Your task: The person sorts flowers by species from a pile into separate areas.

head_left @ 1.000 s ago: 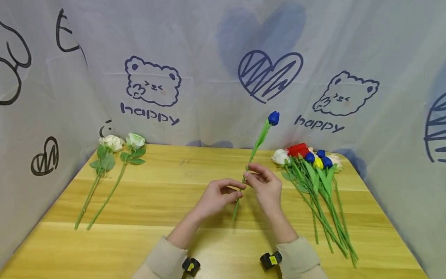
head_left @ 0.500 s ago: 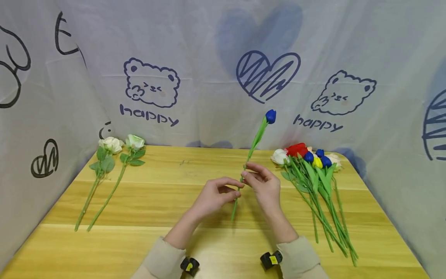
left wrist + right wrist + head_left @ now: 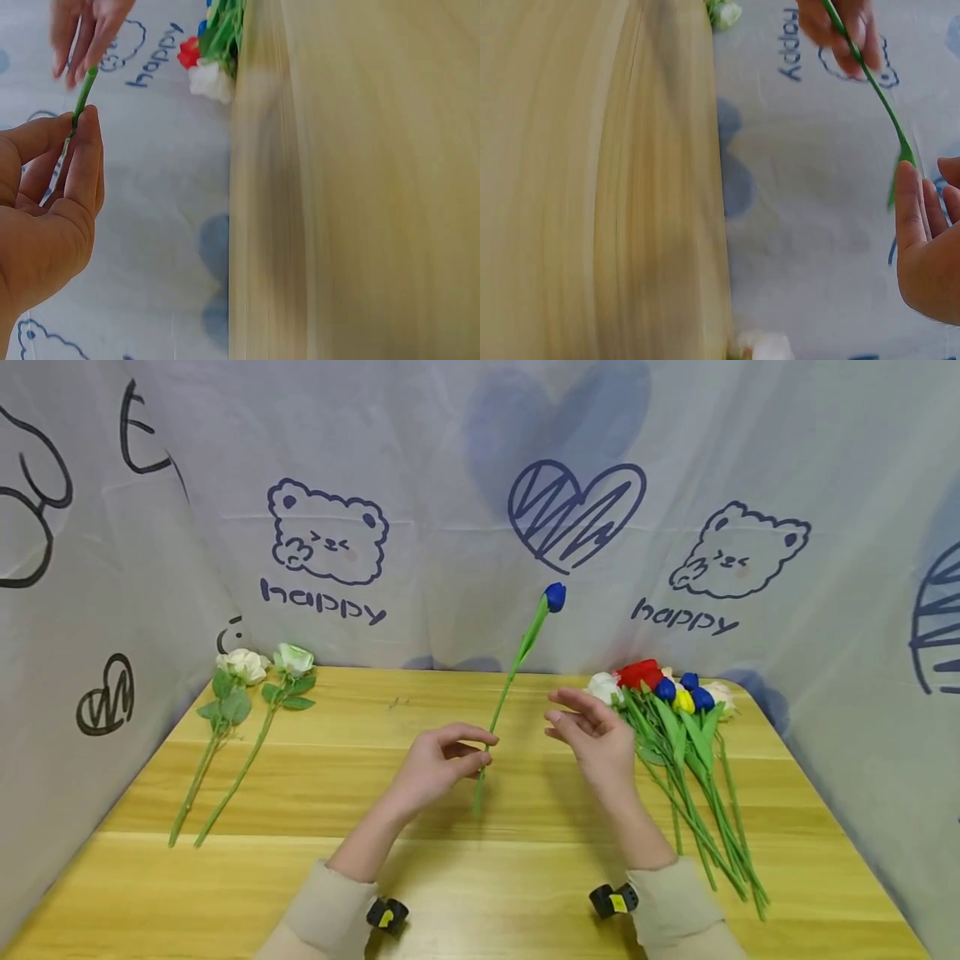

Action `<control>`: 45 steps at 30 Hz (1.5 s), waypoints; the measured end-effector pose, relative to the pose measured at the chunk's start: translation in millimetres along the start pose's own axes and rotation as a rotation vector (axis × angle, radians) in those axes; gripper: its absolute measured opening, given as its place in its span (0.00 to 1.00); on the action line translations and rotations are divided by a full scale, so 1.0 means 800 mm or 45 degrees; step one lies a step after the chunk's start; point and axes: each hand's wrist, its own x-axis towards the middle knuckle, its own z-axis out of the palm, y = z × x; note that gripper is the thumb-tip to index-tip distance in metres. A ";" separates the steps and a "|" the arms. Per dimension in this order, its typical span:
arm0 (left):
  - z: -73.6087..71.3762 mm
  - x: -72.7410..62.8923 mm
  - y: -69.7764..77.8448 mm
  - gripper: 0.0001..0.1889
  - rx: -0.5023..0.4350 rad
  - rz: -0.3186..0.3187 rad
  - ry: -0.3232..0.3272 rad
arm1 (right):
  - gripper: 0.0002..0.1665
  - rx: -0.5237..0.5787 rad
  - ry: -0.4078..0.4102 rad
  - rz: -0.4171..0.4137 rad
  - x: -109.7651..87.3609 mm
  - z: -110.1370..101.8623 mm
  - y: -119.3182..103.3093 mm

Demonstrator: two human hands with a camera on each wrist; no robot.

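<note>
Head: right hand (image 3: 596,743) has released tulip (image 3: 532,633).

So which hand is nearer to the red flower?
Right. The right hand is in front of the red flower, slightly left; the left hand is farther left, pinching a blue tulip.

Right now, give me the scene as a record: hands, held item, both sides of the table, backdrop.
left hand: pinches the stem of the held item
right hand: holds nothing, fingers loosely bent
held item: blue tulip, bloom up, tilted
table left: white rose and green-tinged rose, lying side by side
table right: mixed bunch with red, white, yellow and blue blooms
backdrop: pale cloth with bears, hearts, "happy"
</note>
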 end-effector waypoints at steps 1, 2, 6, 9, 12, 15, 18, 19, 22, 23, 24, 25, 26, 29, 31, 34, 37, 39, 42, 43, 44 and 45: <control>-0.005 -0.001 -0.002 0.12 0.007 0.001 0.009 | 0.21 -0.025 0.006 -0.008 0.002 -0.007 -0.001; -0.011 -0.003 -0.002 0.13 0.014 -0.005 0.019 | 0.21 -0.052 0.012 -0.017 0.003 -0.014 -0.003; -0.035 -0.008 -0.010 0.13 0.061 -0.024 0.067 | 0.21 -0.181 0.058 -0.021 0.008 -0.045 -0.008; -0.053 -0.013 -0.015 0.13 0.107 -0.049 0.090 | 0.21 -0.293 0.086 0.004 0.008 -0.070 -0.011; -0.073 -0.020 -0.019 0.13 0.170 -0.091 0.111 | 0.21 -0.437 0.070 0.041 0.006 -0.097 -0.012; -0.092 -0.028 -0.023 0.14 0.246 -0.142 0.135 | 0.21 -0.617 0.006 0.078 0.002 -0.128 -0.013; -0.108 -0.036 -0.026 0.14 0.322 -0.179 0.140 | 0.23 -0.801 -0.065 0.143 -0.005 -0.157 -0.017; -0.113 -0.038 -0.028 0.14 0.342 -0.187 0.138 | 0.24 -0.851 -0.086 0.163 -0.007 -0.166 -0.019; -0.122 -0.041 -0.032 0.14 0.404 -0.204 0.129 | 0.26 -0.991 -0.144 0.229 -0.013 -0.190 -0.025; -0.125 -0.042 -0.033 0.14 0.426 -0.205 0.123 | 0.27 -1.029 -0.162 0.247 -0.014 -0.197 -0.026; -0.127 -0.042 -0.034 0.14 0.451 -0.207 0.120 | 0.27 -1.064 -0.179 0.260 -0.015 -0.204 -0.026; -0.129 -0.043 -0.036 0.13 0.468 -0.211 0.115 | 0.28 -1.088 -0.195 0.276 -0.016 -0.209 -0.027; -0.130 -0.043 -0.037 0.13 0.488 -0.216 0.109 | 0.29 -1.111 -0.209 0.295 -0.017 -0.214 -0.027; -0.132 -0.045 -0.040 0.13 0.540 -0.236 0.077 | 0.31 -1.135 -0.245 0.356 -0.020 -0.226 -0.026; -0.132 -0.046 -0.042 0.12 0.562 -0.253 0.054 | 0.31 -1.125 -0.263 0.396 -0.022 -0.231 -0.024; -0.131 -0.047 -0.044 0.12 0.576 -0.258 0.023 | 0.31 -1.132 -0.287 0.446 -0.024 -0.237 -0.021; -0.130 -0.047 -0.046 0.12 0.569 -0.260 0.014 | 0.30 -1.156 -0.313 0.474 -0.025 -0.241 -0.017; -0.129 -0.047 -0.047 0.12 0.566 -0.263 0.007 | 0.29 -1.174 -0.330 0.476 -0.026 -0.243 -0.015; -0.128 -0.046 -0.050 0.11 0.563 -0.274 -0.013 | 0.27 -1.199 -0.337 0.462 -0.026 -0.245 -0.012; -0.127 -0.046 -0.050 0.11 0.561 -0.277 -0.019 | 0.27 -1.209 -0.338 0.452 -0.026 -0.246 -0.011; -0.126 -0.045 -0.051 0.11 0.561 -0.280 -0.027 | 0.26 -1.220 -0.338 0.443 -0.026 -0.247 -0.010; -0.126 -0.045 -0.052 0.11 0.560 -0.282 -0.034 | 0.26 -1.229 -0.339 0.434 -0.026 -0.248 -0.010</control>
